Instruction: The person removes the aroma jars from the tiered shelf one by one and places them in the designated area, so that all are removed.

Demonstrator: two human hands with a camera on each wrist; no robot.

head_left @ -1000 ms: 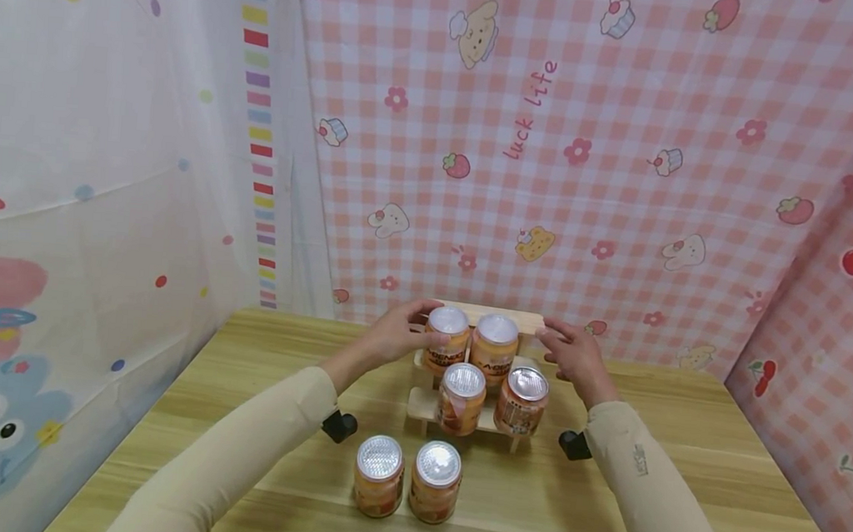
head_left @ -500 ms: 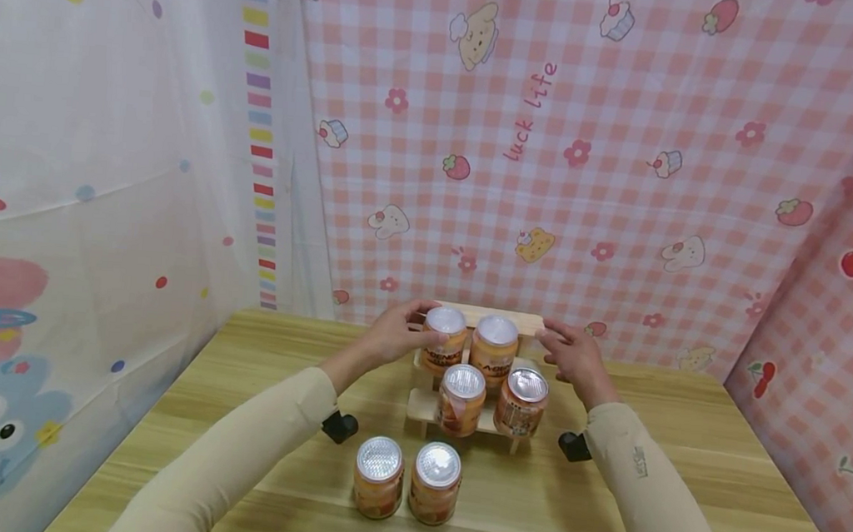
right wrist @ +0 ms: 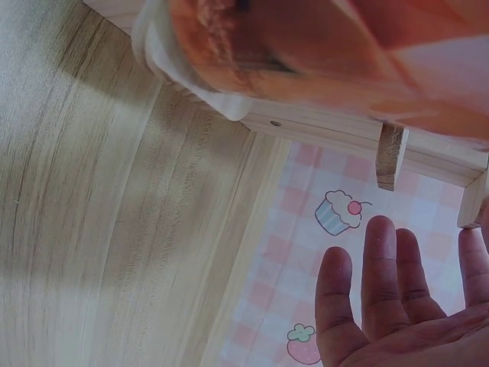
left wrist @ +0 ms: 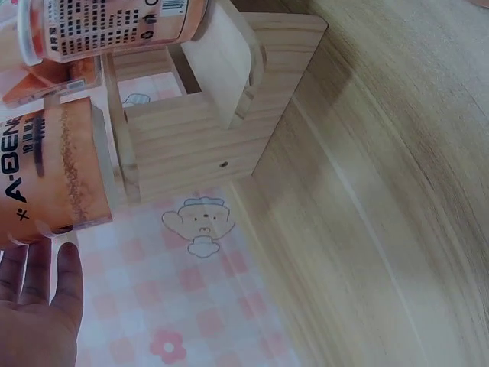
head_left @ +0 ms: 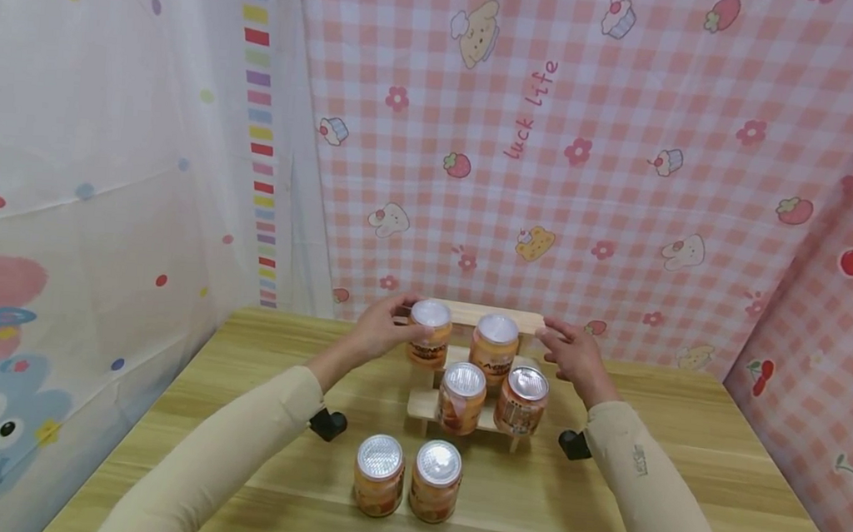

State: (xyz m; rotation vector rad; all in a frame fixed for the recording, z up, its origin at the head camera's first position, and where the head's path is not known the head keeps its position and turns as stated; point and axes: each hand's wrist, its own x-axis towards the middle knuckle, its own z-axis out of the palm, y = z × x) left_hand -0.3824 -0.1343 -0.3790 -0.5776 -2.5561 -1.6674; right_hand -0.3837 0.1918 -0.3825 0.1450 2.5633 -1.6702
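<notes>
In the head view, a small three-tier wooden rack [head_left: 501,315] stands near the back of the table. My left hand [head_left: 384,328] holds an orange labelled can [head_left: 427,351] upright at the left end of its middle tier, thumb in front. The left wrist view shows that can [left wrist: 57,176] with the fingers [left wrist: 67,279] against it. Another orange can [head_left: 493,351] stands to its right. On the lowest tier are two silver-lidded cans [head_left: 460,411]. My right hand [head_left: 577,357] touches the right end of the top board; its fingers [right wrist: 380,267] are extended.
Two more silver-lidded cans [head_left: 378,483] stand side by side on the wooden table [head_left: 527,516], in front of the rack. Behind the table hangs a pink checked cloth [head_left: 553,184]; a white patterned cloth [head_left: 101,190] hangs at the left.
My left hand has shifted the held can leftward along the middle tier, widening the gap to the can beside it. The right hand stays at the top board's end.
</notes>
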